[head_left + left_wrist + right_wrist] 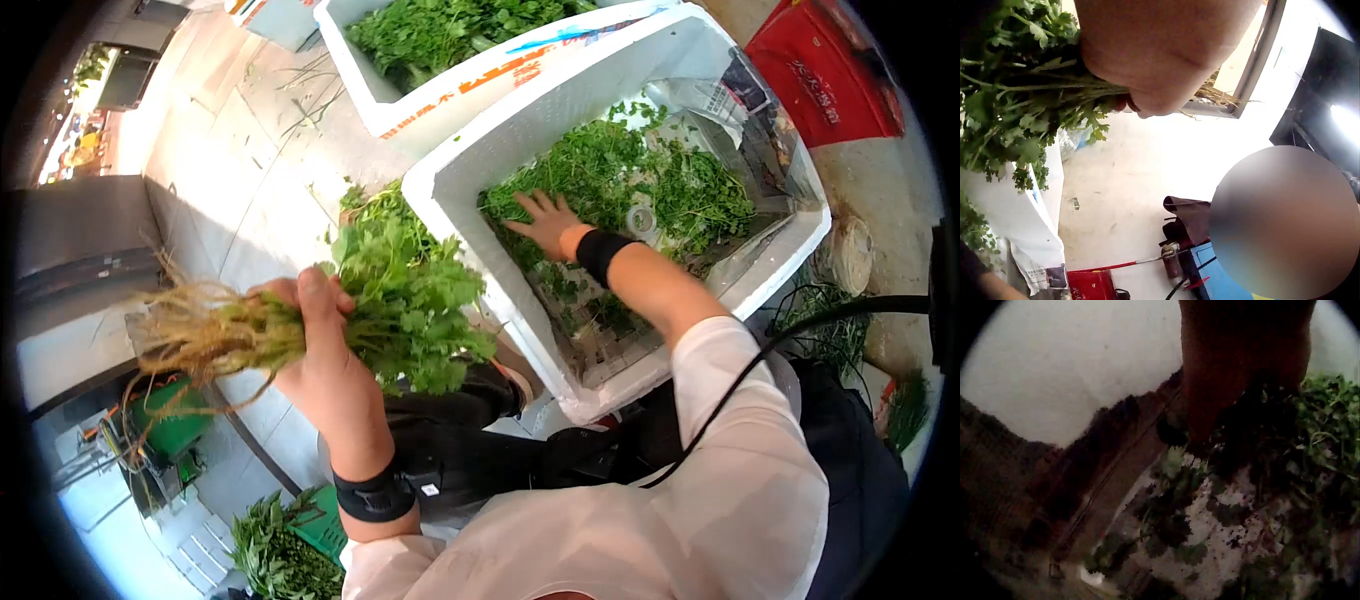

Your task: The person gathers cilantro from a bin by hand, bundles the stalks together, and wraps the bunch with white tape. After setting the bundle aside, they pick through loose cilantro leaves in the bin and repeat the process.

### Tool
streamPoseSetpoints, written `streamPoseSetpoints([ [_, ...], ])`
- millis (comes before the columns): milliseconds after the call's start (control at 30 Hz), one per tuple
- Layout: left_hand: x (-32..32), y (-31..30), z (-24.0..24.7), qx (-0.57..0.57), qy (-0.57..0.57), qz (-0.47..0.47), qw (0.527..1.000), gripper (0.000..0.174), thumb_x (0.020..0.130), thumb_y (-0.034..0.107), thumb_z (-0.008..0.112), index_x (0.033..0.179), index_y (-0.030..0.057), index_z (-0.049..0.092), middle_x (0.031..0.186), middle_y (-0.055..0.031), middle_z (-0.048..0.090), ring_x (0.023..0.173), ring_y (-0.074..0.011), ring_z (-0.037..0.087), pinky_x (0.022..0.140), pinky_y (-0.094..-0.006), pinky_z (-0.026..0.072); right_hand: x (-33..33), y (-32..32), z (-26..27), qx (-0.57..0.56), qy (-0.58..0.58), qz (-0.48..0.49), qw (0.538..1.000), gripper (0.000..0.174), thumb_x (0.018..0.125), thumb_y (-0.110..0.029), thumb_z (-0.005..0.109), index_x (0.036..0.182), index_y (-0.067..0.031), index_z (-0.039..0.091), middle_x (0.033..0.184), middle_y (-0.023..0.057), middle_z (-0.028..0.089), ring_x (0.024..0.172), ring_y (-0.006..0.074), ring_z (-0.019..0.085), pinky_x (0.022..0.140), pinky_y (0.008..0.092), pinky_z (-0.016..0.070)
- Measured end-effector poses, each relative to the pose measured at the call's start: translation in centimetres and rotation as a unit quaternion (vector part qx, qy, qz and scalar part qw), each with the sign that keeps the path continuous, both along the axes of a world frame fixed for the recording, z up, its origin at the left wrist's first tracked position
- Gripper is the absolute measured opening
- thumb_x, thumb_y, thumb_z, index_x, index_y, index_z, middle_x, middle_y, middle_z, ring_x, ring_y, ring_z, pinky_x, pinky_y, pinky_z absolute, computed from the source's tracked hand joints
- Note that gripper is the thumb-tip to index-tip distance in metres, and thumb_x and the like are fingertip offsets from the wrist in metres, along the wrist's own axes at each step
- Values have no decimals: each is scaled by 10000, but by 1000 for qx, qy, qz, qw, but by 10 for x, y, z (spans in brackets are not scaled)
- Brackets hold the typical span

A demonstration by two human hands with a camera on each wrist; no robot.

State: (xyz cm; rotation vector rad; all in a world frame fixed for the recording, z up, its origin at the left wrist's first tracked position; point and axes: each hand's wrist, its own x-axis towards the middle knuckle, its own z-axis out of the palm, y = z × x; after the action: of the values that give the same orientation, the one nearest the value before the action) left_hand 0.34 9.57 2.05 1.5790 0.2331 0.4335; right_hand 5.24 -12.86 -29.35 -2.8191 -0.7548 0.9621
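My left hand (322, 335) grips a bunch of coriander (415, 300) around its stems. Long pale roots (205, 335) stick out on the left of the fist, and the leaves spread to the right. Bunch leaves (1016, 119) fill the upper left of the left wrist view. Inside a white foam box (445, 175), my right hand (548, 228) reaches down with spread fingers onto loose green sprigs (600, 165). In the dark right wrist view, the right hand (1241, 362) goes down among the leaves, its fingertips hidden.
Behind stands a second foam box (400, 115) holding leafy greens (450, 35). More greens (385, 210) lie on the floor beside the nearer box. A red bag (825, 75) lies at the right. A black cable (800, 335) crosses over my right arm. Dark leafy greens (280, 555) sit at lower left.
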Motion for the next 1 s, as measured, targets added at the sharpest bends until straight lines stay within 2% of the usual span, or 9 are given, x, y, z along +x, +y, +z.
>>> streamPoseSetpoints([
  [133, -2, 0, -5, 37, 8, -49, 998, 154, 959, 84, 647, 976, 78, 495, 853, -41, 528, 755, -133, 505, 794, -299, 466, 13, 11, -23, -19, -59, -10, 998, 794, 899, -116, 668, 1563, -332, 291, 1654, 153, 65, 1498, 437, 127, 1138, 670, 248],
  [233, -1, -6, -1, 42, 35, -34, 998, 161, 962, 102, 643, 967, 75, 485, 833, -42, 525, 736, -130, 499, 877, -333, 469, 15, -2, -35, 20, -106, -17, 994, 533, 910, -48, 597, 1409, -222, 526, 1481, 155, 410, 1362, 364, 418, 1071, 560, 407],
  [367, 1, -7, -4, 60, 23, -43, 997, 145, 973, 92, 606, 935, 73, 468, 788, -32, 492, 720, -127, 485, 908, -376, 459, 35, -45, -32, 99, -47, -125, 986, 435, 882, -51, 616, 1302, -161, 599, 1403, 170, 519, 1228, 387, 552, 1049, 451, 459],
  [467, 2, -9, -2, 50, 27, -42, 997, 141, 978, 89, 590, 918, 76, 463, 760, -26, 473, 709, -129, 474, 902, -383, 456, 53, -101, -14, 289, 5, -295, 911, 475, 953, -236, 632, 1390, -83, 524, 1473, 149, 489, 1290, 305, 529, 1065, 394, 441],
  [533, 2, -9, -3, 43, 25, -52, 997, 139, 979, 87, 584, 910, 78, 463, 745, -22, 464, 704, -131, 469, 896, -384, 454, 54, -131, 34, 376, 176, -558, 718, 688, 962, -363, 627, 1528, -75, 361, 1530, 236, 393, 1390, 343, 412, 1117, 430, 365],
  [567, 2, -9, -3, 43, 24, -54, 997, 147, 980, 90, 584, 900, 80, 462, 730, -19, 456, 700, -133, 464, 884, -379, 453, 57, -149, 50, 383, 208, -581, 688, 718, 965, -349, 626, 1556, -98, 305, 1558, 236, 345, 1430, 350, 351, 1114, 458, 354],
  [767, 5, -21, 0, 38, 38, -46, 998, 179, 980, 112, 600, 875, 83, 459, 701, -14, 443, 692, -137, 460, 864, -368, 450, 56, -233, -25, 95, -111, -490, 859, 573, 931, -253, 652, 1443, -52, 493, 1212, 289, 636, 1121, 395, 617, 975, 450, 475],
  [867, 6, -23, -2, 40, 42, -55, 997, 180, 980, 119, 605, 878, 84, 462, 698, -14, 443, 690, -138, 461, 865, -368, 450, 56, -231, -43, 72, -186, -552, 810, 511, 910, -248, 664, 1371, -46, 572, 990, 277, 694, 944, 411, 660, 923, 449, 504],
  [1000, 7, -23, -5, 42, 37, -75, 996, 169, 977, 115, 603, 882, 87, 466, 696, -9, 439, 683, -136, 458, 865, -373, 449, 45, -199, -54, 1, -215, -448, 868, 675, 894, -312, 704, 1495, -161, 435, 1417, 293, 477, 1264, 397, 529, 1040, 484, 457],
])
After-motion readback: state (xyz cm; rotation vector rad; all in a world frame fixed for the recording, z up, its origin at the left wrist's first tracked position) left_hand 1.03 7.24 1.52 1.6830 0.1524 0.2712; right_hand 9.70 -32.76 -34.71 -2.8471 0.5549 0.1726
